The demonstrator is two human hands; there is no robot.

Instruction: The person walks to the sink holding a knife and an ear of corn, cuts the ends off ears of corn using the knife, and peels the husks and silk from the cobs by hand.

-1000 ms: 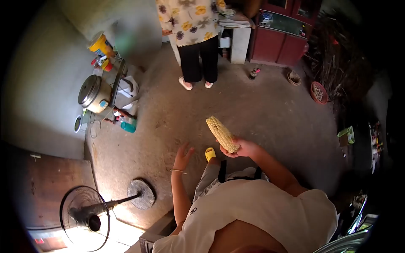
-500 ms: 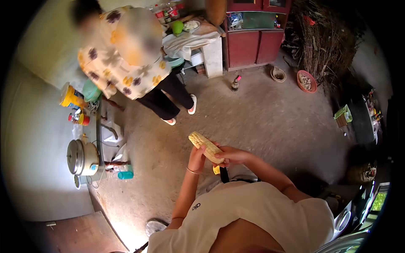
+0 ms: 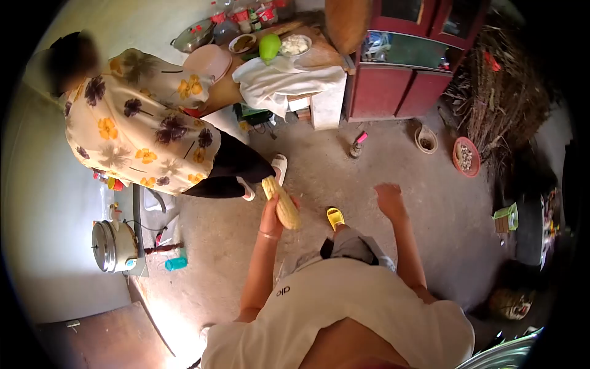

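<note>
Left of the yellow slipper (image 3: pixel 335 216), as I see it from my end, the corn (image 3: pixel 284 209) now sits in the left hand (image 3: pixel 270 218) alone, pinched around its middle with the thumb along one side and fingertips showing at the other. A second ago the right hand (image 3: pixel 389 200) carried it, and half a second ago both hands were on it, so the cob has crossed over and I read the pass as complete. That leaves the right hand off to the right of the slipper, well apart from the corn; I see nothing in it, but its fingers are turned from me and I cannot tell whether they are spread or curled. The corn leans, its far end pointing away from the slipper, and in my view that end comes up against the co-worker's shoe (image 3: pixel 280 166); whether they are close I cannot judge. The co-worker (image 3: pixel 147 129) has shifted from straight beyond the slipper to beyond it and left, which opens my sight of the table (image 3: pixel 326 106), the fruit (image 3: pixel 269 47) and the bowl (image 3: pixel 296 45), all farther beyond the slipper. Nearer on that side stands the bottle (image 3: pixel 356 149).
</note>
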